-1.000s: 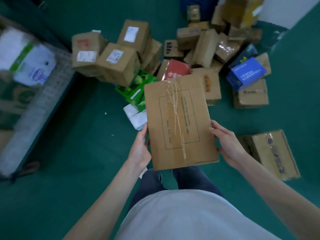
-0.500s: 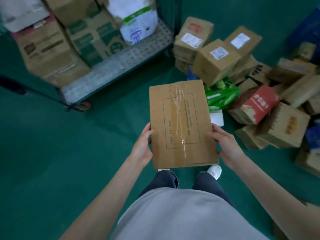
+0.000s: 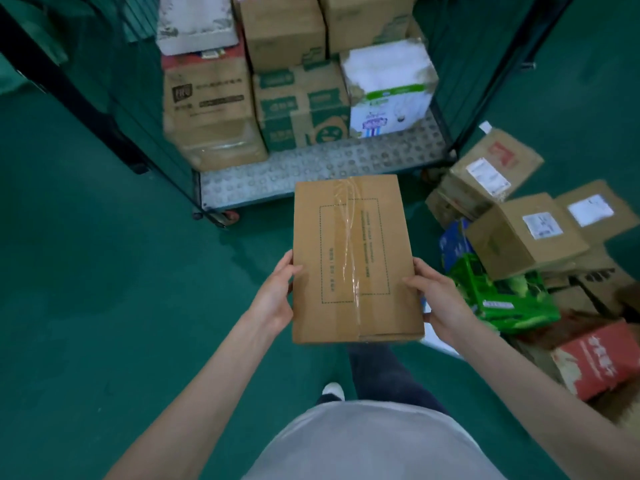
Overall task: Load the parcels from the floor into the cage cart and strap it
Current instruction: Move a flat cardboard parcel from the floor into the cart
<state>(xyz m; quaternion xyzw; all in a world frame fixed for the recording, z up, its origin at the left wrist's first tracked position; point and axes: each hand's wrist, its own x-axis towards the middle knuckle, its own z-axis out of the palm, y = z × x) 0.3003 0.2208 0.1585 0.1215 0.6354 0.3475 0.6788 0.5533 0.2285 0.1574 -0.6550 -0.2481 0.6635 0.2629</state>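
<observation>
I carry a flat brown cardboard parcel (image 3: 353,258) with clear tape down its middle and a dotted printed frame. My left hand (image 3: 273,296) grips its left edge, my right hand (image 3: 438,299) grips its right edge with the thumb on top. Straight ahead stands the cage cart (image 3: 311,168) with a studded grey metal floor and dark mesh sides. Several boxes sit stacked inside it, among them a green-printed carton (image 3: 301,105) and a white pack (image 3: 388,88). The front strip of the cart floor is bare.
More parcels lie piled on the green floor at the right: brown boxes with white labels (image 3: 526,233), a green pack (image 3: 502,296), a red box (image 3: 599,362). The cart's open mesh door (image 3: 86,91) stands at the left. My shoe (image 3: 333,389) shows below.
I have turned left from the floor pile towards the cart, which has moved from the upper left to straight ahead. Both hands keep the same hold on the parcel.
</observation>
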